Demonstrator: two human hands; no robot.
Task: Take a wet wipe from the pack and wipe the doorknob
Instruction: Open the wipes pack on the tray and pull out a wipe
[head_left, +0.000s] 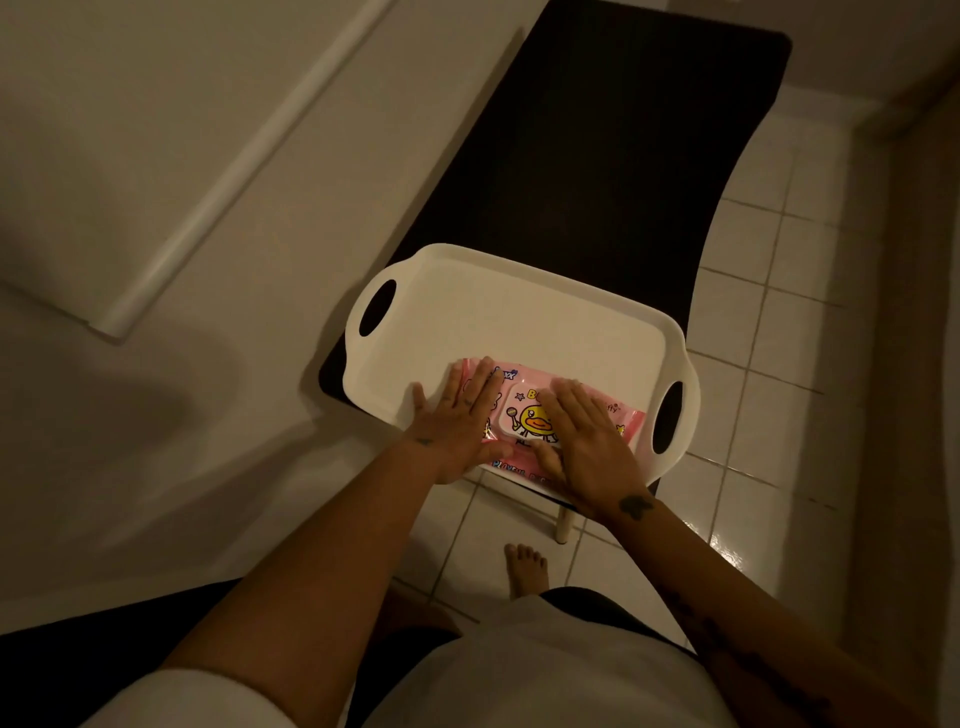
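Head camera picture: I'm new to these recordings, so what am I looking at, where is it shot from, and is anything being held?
This single picture comes from a camera worn on a person's head, looking down past their chest at their own arms. There is no machine, only two bare hands. A white tray with cut-out handles sits on a black bench over a tiled floor. A pink wipe pack with a yellow cartoon duck on its lid lies in the tray. The left hand and right hand both rest flat on the pack, fingers spread. Nothing is lifted or gripped, the lid looks shut, and no wipe is out. No doorknob is in view.
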